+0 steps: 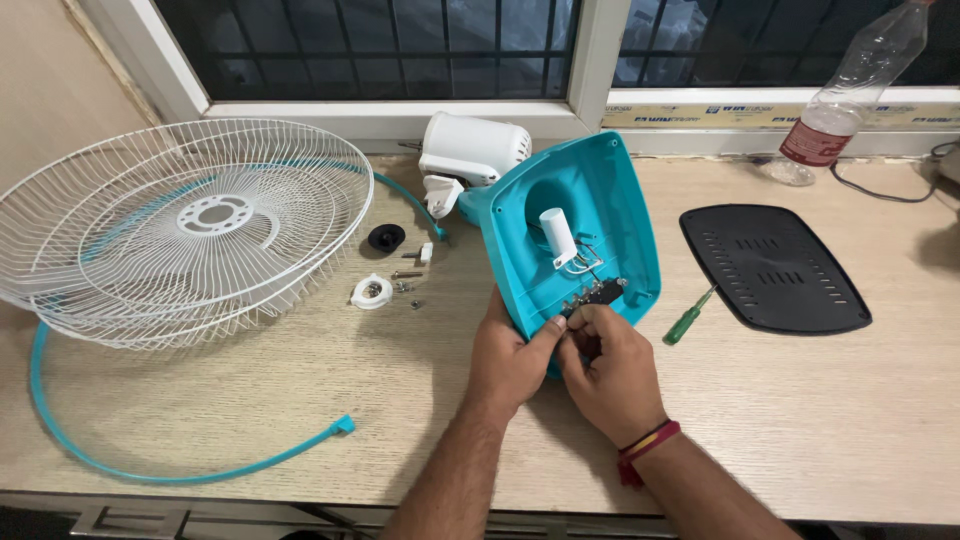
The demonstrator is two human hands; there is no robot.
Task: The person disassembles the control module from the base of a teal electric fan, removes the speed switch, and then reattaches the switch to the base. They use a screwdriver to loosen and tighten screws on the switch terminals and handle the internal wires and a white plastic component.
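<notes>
A teal fan base (pixel 590 200) lies tilted on the wooden table (pixel 800 420), its hollow underside facing me. Inside it sit a white cylinder part (pixel 558 233), thin wires and a dark switch block (pixel 597 295). My left hand (pixel 507 360) grips the base's near edge, thumb on the rim. My right hand (pixel 610 375) pinches the dark switch block at the base's lower rim. A white motor housing (pixel 470 150) lies behind the base by the window.
Stacked white wire fan guards (pixel 170 230) fill the left side, with a teal rim band (pixel 180 470) curling beneath them. Small screws, a black knob (pixel 386 237) and a white nut (pixel 371 292) lie between. A green screwdriver (pixel 690 317), black bottom plate (pixel 775 268) and plastic bottle (pixel 850 95) sit right.
</notes>
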